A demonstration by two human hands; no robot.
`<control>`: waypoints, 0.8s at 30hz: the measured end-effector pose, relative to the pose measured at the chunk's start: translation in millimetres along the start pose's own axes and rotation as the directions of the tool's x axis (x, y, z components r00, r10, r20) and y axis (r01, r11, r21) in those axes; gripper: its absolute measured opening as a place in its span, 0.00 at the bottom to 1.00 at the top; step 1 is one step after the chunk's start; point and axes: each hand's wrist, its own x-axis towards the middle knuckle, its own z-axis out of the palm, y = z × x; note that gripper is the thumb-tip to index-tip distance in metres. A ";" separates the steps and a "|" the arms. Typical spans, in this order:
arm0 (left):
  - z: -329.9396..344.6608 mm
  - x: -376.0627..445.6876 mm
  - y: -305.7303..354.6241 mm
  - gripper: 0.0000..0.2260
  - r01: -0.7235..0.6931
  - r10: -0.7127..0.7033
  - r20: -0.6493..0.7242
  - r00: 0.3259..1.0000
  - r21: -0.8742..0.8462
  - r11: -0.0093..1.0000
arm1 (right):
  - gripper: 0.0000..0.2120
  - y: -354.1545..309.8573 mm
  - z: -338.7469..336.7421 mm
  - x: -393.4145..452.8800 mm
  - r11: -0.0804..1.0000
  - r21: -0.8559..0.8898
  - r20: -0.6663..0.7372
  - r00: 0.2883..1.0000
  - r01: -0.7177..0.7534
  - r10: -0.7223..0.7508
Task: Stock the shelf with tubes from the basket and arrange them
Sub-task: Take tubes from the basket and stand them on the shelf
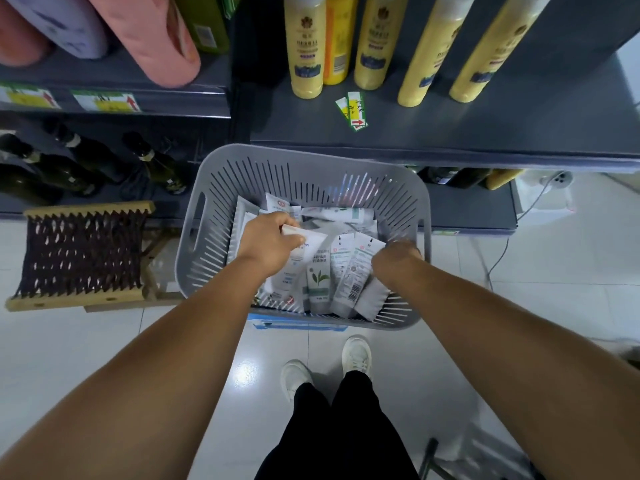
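A grey slotted basket stands on the floor below the dark shelf. It holds several white tubes lying in a loose heap. My left hand is inside the basket, fingers closed on one white tube. My right hand reaches in at the right side, blurred, its fingers down among the tubes; what it grips is hidden.
Several tall yellow bottles stand at the back of the shelf, with loose price tags in front. Dark glass bottles fill the lower left shelf. A wooden woven stool sits left of the basket. My feet are behind it.
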 end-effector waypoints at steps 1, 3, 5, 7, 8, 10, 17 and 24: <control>0.0 -0.2 -1.0 0.12 0.000 0.000 -0.006 1.000 0.002 1.000 | 0.16 1.1 -0.3 0.8 1.000 0.021 -0.017 1.000 0.006 -0.005; -0.3 -1.6 -2.2 0.12 0.001 -0.001 -0.021 1.000 -0.002 1.000 | 0.14 4.9 -2.5 3.3 0.999 0.024 -0.068 0.997 0.031 -0.029; -1.5 -4.5 -2.2 0.11 0.006 -0.006 -0.033 0.999 -0.016 1.000 | 0.13 7.9 -5.6 3.4 0.997 0.050 -0.121 0.991 0.067 -0.060; -3.4 -7.0 -1.7 0.10 0.007 -0.009 -0.050 0.999 -0.038 0.999 | 0.13 12.0 -10.5 1.5 0.986 0.124 -0.197 0.977 0.111 -0.085; -5.0 -8.2 -0.7 0.09 0.008 -0.011 -0.060 0.998 -0.055 0.998 | 0.14 15.5 -12.9 -0.1 0.975 0.182 -0.228 0.970 0.129 -0.086; -9.4 -10.8 2.2 0.08 0.013 -0.020 -0.080 0.997 -0.086 0.996 | 0.16 24.5 -14.7 -6.6 0.932 0.326 -0.256 0.964 0.160 -0.076; -25.3 -18.8 24.2 0.12 0.041 -0.065 -0.108 0.992 -0.213 0.976 | 0.19 38.9 -37.5 -38.6 0.739 0.617 -0.440 0.897 0.270 0.039; -67.6 -31.6 79.9 0.04 -0.079 0.053 -0.150 0.987 -0.178 0.981 | 0.14 78.3 -81.3 -93.2 0.560 0.752 -0.545 0.806 0.348 0.231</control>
